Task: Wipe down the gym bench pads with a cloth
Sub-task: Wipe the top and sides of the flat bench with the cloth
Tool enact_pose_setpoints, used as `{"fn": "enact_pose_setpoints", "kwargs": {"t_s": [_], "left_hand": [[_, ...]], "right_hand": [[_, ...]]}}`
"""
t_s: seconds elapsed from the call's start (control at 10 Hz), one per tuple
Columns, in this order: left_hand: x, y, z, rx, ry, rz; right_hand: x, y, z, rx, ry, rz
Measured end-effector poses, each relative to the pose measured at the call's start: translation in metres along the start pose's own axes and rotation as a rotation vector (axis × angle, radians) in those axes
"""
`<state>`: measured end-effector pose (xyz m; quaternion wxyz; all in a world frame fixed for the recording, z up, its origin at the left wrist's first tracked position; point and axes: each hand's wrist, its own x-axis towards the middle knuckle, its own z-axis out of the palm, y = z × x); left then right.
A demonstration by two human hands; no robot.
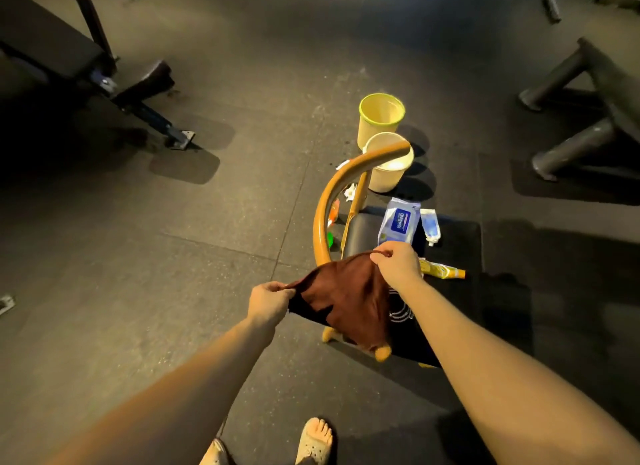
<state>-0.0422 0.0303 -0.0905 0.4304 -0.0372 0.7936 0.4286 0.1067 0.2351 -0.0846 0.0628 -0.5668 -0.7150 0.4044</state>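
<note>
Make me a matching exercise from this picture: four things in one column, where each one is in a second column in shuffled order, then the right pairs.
Things
1. brown cloth
2. wipes pack
3. green-rimmed bucket
4. gym bench

Places
a. lying on the black seat of the chair
b. at the upper left of the view, untouched
c. pinched between the left hand and the right hand
d. standing on the floor beyond the chair

Pairs: 1-c, 2-a, 3-d, 4-b
</note>
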Motion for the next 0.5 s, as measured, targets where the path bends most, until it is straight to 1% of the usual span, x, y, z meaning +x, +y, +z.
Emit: {"fn": "enact_pose_setpoints", "kwargs": {"t_s": [0.1,0.2,0.3,0.4,0.5], "left_hand": [[0.007,-0.002,0.003,0.062,0.020,0.008],[0.014,-0.007,0.003,0.091,0.051,0.020],[0.014,-0.010,0.001,0.083,0.054,0.033],[0.011,-0.013,-0.007,0.074,0.014,0.045],[0.002,-0.013,-0.024,0.083,0.004,0.081]], "right_hand": [[0.011,-0.004,0.012,-0.012,0.004,-0.041],[0.016,-0.004,0.024,-0.099,-0.052,-0.052],[0.017,-0.005,0.035,-0.108,-0.095,-0.045],[0.014,-0.010,0.043,-0.132,-0.213,-0.027],[0.008,-0.020,0.046,-0.171,-0.243,-0.057]]}}
